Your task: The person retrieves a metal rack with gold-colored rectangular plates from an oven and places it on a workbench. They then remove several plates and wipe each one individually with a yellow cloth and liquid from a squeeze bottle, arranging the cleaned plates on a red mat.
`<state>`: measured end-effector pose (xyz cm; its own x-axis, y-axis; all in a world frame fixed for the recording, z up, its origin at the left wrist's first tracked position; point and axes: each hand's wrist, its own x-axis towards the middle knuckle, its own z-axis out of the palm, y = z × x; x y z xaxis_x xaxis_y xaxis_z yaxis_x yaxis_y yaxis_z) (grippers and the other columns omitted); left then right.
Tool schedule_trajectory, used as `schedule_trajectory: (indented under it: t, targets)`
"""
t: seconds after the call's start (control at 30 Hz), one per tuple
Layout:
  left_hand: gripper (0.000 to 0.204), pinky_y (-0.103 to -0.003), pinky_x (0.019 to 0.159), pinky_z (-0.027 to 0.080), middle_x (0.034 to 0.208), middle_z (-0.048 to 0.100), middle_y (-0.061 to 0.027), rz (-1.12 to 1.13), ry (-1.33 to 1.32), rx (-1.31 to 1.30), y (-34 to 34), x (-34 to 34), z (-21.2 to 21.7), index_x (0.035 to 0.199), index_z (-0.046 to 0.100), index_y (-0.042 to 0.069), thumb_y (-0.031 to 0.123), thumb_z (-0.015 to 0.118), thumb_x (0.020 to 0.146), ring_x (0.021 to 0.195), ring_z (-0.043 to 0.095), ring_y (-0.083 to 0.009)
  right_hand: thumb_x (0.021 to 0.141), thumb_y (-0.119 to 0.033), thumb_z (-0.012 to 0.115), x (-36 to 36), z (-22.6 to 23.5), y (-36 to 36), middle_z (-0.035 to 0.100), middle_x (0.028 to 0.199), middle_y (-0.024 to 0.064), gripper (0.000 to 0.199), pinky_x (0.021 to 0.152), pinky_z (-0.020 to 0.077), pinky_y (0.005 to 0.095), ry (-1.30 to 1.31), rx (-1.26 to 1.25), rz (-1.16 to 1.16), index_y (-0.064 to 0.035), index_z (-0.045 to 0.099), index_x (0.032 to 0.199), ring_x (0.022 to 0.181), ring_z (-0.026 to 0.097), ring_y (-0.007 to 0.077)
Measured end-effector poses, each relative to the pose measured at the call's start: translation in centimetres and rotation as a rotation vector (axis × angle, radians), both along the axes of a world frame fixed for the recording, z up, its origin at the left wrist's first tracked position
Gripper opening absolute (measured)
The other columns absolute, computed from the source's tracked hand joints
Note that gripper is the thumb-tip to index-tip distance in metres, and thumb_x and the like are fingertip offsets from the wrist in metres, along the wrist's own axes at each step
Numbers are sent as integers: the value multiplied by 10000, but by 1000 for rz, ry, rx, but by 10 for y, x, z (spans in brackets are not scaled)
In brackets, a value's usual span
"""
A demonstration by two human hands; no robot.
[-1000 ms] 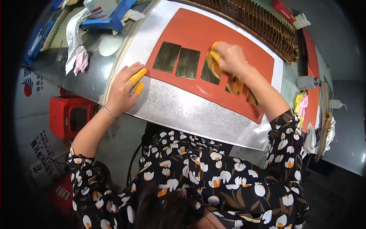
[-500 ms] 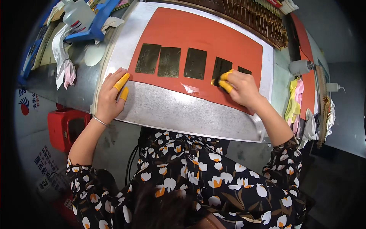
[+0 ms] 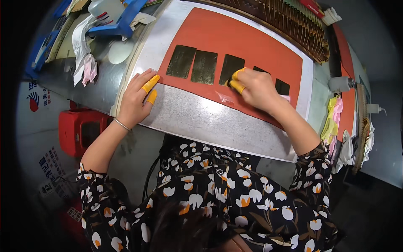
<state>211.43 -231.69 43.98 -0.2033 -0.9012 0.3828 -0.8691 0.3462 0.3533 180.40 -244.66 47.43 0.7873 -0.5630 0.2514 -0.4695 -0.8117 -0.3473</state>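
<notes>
Several thin dark rectangular plates lie in a row on an orange mat (image 3: 243,33). My right hand (image 3: 256,90), with yellow finger cots, is bent closed at the lower right corner of the middle plate (image 3: 232,67). A small dark bit shows at its fingertips; I cannot make out what they hold. Partly behind this hand is a fourth plate (image 3: 261,69), with another plate (image 3: 282,87) to its right. My left hand (image 3: 137,98) rests with fingers stretched out by the mat's lower left corner, near the leftmost plate (image 3: 181,62). It holds nothing and also wears yellow finger cots.
A scrap of clear film (image 3: 224,97) lies at the mat's near edge. Beyond the mat stands a slotted brown rack (image 3: 277,21). At left are a blue basket (image 3: 121,27) with a bottle and a white cloth (image 3: 82,48). A red stool (image 3: 82,132) stands below.
My right hand has gone left from the fourth plate to the middle one. My left hand stays at the mat's corner. The whole view has shifted slightly.
</notes>
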Motion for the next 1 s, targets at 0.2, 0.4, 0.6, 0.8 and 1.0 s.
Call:
schedule_trajectory:
  t: [0.2, 0.4, 0.6, 0.8, 1.0]
  targets:
    - [394, -448, 997, 338, 1215, 514, -106, -7, 32, 30, 2, -2, 4, 1120, 553, 15, 15, 579, 727, 1180, 458, -295, 738, -113, 586, 27, -12, -25, 587, 714, 117, 62, 547, 455, 416, 79, -30, -60, -59, 593, 767, 614, 573, 312]
    - [409, -447, 1002, 335, 1219, 512, -110, -9, 20, 30, 0, 2, 2, 1126, 551, 23, 25, 587, 719, 1180, 457, -296, 738, -116, 591, 30, -10, -26, 580, 673, 98, 69, 544, 464, 402, 95, -88, -62, -52, 578, 715, 608, 581, 292]
    - [380, -438, 1007, 332, 1212, 524, -127, -2, 43, 36, -2, 2, 7, 1112, 561, 4, -8, 569, 732, 1174, 464, -318, 730, -90, 570, 30, 1, -11, 578, 705, 126, 58, 559, 463, 404, 121, 8, 67, -32, 567, 730, 636, 580, 311]
    - [395, -441, 1000, 344, 1200, 527, -112, 1, 39, 13, 1, 0, 4, 1106, 567, 21, -22, 587, 714, 1177, 465, -296, 784, -147, 588, -21, 25, -37, 615, 811, 151, 127, 605, 460, 405, -161, 160, -416, -29, 598, 831, 691, 594, 337]
    - [391, -436, 1007, 337, 1201, 527, -131, -1, 26, -3, -1, -4, 4, 1118, 549, -3, -33, 573, 729, 1176, 464, -312, 799, -172, 624, -46, 13, 20, 590, 764, 144, 166, 572, 453, 361, -27, 185, -287, -17, 582, 837, 648, 576, 303]
